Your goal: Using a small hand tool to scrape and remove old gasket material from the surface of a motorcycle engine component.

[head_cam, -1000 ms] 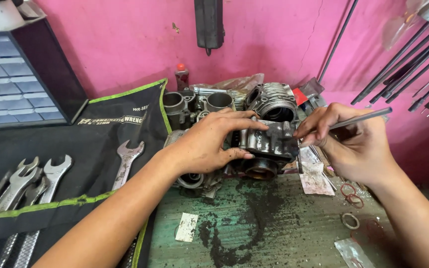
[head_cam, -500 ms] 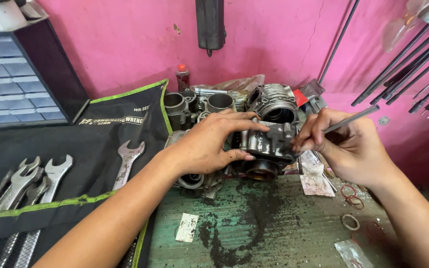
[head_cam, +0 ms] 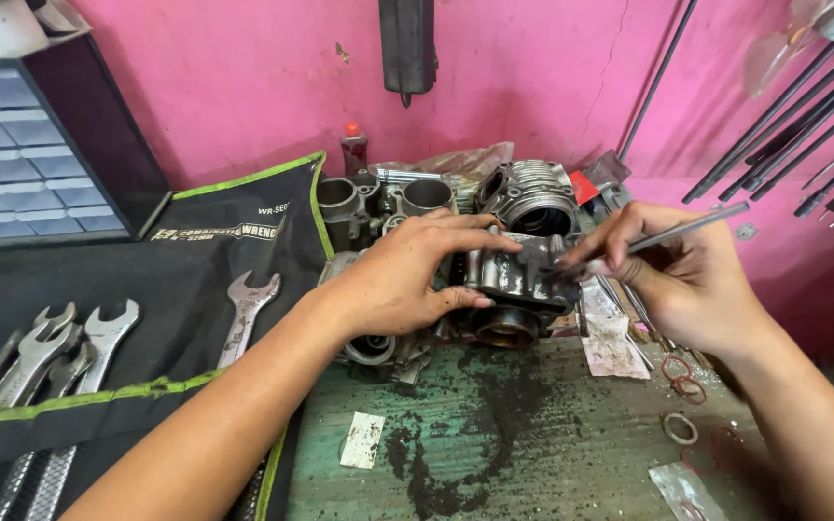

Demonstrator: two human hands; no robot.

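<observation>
On the stained green bench top (head_cam: 571, 453), your left hand (head_cam: 407, 280) clamps its fingers over the grimy grey metal engine casting (head_cam: 518, 285); your right hand (head_cam: 687, 280) pinches a thin metal rod (head_cam: 687, 230), tip on the casting. You appear mid-scrape; next calls for steady tip pressure.

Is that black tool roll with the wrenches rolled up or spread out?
Spread out: the tool roll lies flat on the bench, with wrenches showing in its pockets.

Grimy, dull cast-metal cylinder head (head_cam: 518, 285); thin, smooth steel rod (head_cam: 687, 230); matt black cloth wrench roll (head_cam: 195, 280); oil-stained, rough green benchtop (head_cam: 533, 453).
</observation>
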